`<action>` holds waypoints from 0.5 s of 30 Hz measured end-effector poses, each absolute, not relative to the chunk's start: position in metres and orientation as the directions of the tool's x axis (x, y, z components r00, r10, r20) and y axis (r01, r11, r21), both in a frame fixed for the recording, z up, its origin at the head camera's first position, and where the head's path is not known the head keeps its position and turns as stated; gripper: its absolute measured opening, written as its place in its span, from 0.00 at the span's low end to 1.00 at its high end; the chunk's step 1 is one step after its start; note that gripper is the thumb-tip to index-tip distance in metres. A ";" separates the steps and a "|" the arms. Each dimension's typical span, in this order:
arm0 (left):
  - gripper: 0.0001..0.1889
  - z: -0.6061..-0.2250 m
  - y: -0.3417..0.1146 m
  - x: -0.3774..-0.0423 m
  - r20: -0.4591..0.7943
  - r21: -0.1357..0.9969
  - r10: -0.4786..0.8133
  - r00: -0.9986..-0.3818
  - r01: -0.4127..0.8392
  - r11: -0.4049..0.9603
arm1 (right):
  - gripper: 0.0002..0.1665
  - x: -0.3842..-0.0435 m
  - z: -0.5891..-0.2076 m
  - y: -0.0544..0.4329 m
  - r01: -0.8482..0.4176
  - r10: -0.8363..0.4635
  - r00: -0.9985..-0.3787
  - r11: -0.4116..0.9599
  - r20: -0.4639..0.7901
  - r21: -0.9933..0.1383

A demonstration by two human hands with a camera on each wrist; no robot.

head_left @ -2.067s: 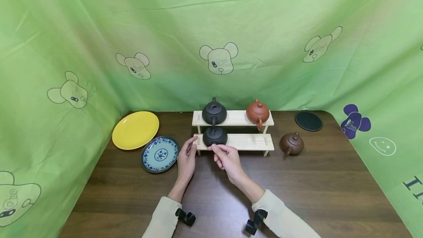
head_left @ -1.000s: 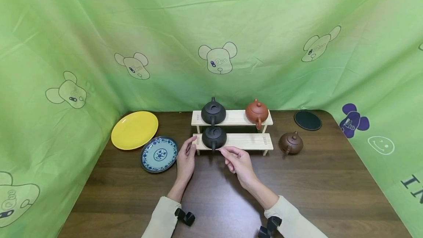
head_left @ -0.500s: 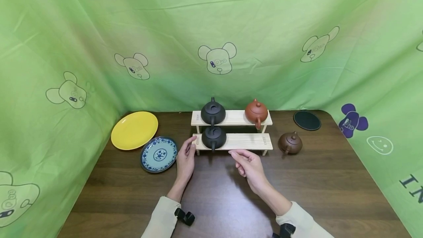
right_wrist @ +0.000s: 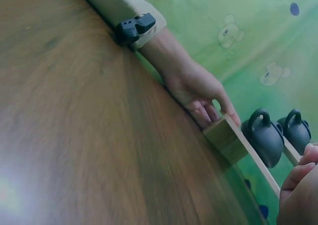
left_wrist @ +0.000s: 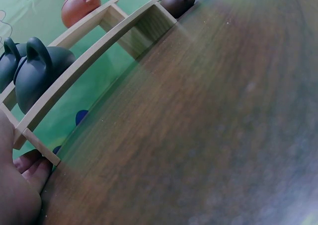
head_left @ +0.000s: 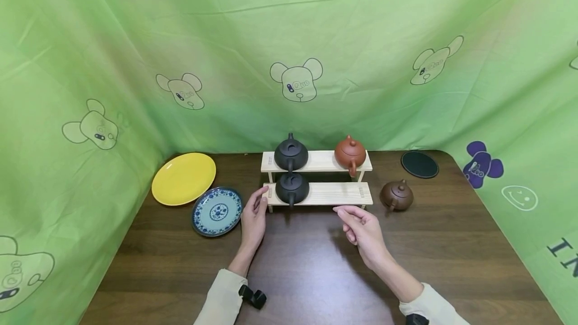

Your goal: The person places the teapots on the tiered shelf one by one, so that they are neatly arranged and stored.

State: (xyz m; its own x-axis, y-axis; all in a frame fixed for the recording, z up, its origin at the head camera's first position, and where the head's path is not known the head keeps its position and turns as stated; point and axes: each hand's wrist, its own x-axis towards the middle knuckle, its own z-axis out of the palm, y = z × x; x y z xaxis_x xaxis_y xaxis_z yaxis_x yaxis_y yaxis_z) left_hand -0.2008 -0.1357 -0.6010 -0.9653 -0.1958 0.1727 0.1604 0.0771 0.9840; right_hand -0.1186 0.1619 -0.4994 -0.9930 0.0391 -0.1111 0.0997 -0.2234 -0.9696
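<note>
A dark teapot [head_left: 292, 188] sits on the left part of the front wooden stand [head_left: 336, 193], its handle toward me. At that stand's left end my left hand [head_left: 254, 220] holds on, the thumb at the front edge and other fingers around the end leg in the wrist views. My right hand [head_left: 363, 234] hovers before the stand's right half, fingers loosely bent, with nothing visible in it. To its right a brown teapot [head_left: 397, 196] stands on the table. Behind, another dark teapot [head_left: 291, 153] and a reddish teapot [head_left: 350, 153] sit on the rear stand [head_left: 322, 160].
On the left lie a yellow plate [head_left: 184, 179] and a blue-patterned plate [head_left: 218, 211]. A dark oval mat [head_left: 420, 164] lies at the back right of the wooden table [head_left: 289, 275]. Green printed cloth [head_left: 226, 39] encloses the back and sides.
My right hand has left the front dark teapot and moved right along the stand's front edge. The left hand keeps its place; the teapots have not visibly shifted.
</note>
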 end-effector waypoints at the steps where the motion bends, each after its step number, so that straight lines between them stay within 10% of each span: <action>1: 0.16 -0.601 -0.136 -0.201 0.167 0.985 -0.196 -0.966 0.154 0.077 | 0.07 -0.117 -0.500 0.165 0.097 0.042 -0.993 -0.217 -0.108 -0.971; 15: 0.17 -0.600 -0.136 -0.201 0.153 0.987 -0.192 -0.969 0.141 0.075 | 0.12 -0.106 -0.508 0.198 0.074 0.091 -0.991 -0.228 -0.097 -0.971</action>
